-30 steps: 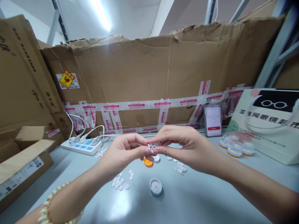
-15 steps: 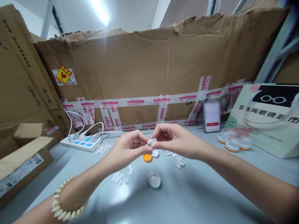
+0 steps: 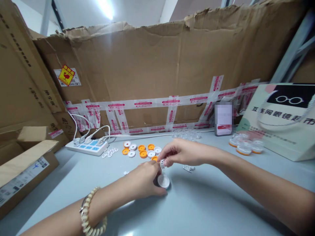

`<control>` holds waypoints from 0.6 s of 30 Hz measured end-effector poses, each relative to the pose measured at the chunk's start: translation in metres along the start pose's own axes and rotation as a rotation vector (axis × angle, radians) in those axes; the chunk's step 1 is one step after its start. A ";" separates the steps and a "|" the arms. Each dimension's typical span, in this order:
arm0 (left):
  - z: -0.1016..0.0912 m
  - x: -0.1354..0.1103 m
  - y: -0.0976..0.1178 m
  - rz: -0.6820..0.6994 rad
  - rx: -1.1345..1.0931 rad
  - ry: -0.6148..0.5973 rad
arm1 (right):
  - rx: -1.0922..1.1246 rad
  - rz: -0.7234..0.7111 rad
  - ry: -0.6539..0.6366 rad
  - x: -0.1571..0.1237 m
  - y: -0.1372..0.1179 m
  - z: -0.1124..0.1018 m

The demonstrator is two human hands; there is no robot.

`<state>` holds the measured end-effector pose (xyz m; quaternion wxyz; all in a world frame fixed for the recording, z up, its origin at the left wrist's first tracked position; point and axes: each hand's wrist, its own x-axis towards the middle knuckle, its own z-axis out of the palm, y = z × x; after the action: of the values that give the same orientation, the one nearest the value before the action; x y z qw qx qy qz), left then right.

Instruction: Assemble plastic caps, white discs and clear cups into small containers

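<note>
My left hand (image 3: 150, 177) is curled round a shallow round white cap (image 3: 163, 181) on the table, thumb at its near side, other fingers partly hidden behind. Just above that cap, my right hand (image 3: 174, 154) pinches a small white openwork plastic part (image 3: 162, 164) between thumb and fingertips. Right behind the hands lie orange caps (image 3: 143, 154) and white caps (image 3: 131, 153) in loose groups, one orange cap partly covered by my fingers. Similar white openwork pieces (image 3: 189, 168) lie to the right, under my right wrist.
A white power strip (image 3: 86, 147) with plugged cables stands at the left, small white discs (image 3: 110, 152) beside it. Clear round cases (image 3: 246, 146) with orange bases sit by a paper bag (image 3: 283, 124). A phone (image 3: 223, 118) leans against the cardboard (image 3: 147, 72). An open box (image 3: 27, 177) stands left.
Both hands have come down from above the table toward the round white cap. My left hand has let go of the openwork part and closed round the cap; my right hand keeps the part.
</note>
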<state>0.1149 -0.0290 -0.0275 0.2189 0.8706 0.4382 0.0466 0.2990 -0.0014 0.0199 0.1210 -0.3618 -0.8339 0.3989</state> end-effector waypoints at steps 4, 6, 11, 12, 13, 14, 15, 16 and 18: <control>0.005 0.006 -0.006 0.034 -0.017 0.062 | -0.028 -0.037 -0.004 0.002 0.007 0.007; 0.007 0.008 -0.009 0.036 -0.029 0.112 | -0.051 -0.045 0.013 0.003 0.010 0.010; 0.012 0.012 -0.015 0.005 -0.085 0.152 | -0.078 0.022 -0.002 0.005 0.016 0.016; 0.012 0.012 -0.015 0.000 -0.096 0.146 | -0.078 0.027 -0.002 0.006 0.017 0.017; 0.012 0.013 -0.015 -0.001 -0.104 0.143 | -0.079 0.028 0.002 0.006 0.018 0.017; 0.012 0.013 -0.015 -0.001 -0.108 0.145 | -0.078 0.027 0.006 0.006 0.019 0.017; 0.012 0.014 -0.015 0.001 -0.108 0.149 | -0.076 0.026 0.010 0.006 0.020 0.018; 0.011 0.014 -0.014 0.003 -0.106 0.153 | -0.068 0.027 0.010 0.006 0.020 0.018; 0.010 0.015 -0.013 0.001 -0.099 0.155 | -0.051 0.032 0.009 0.006 0.020 0.018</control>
<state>0.1171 -0.0142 -0.0440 0.2269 0.8528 0.4505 0.1354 0.2959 0.0009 -0.0079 0.1090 -0.3799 -0.8372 0.3779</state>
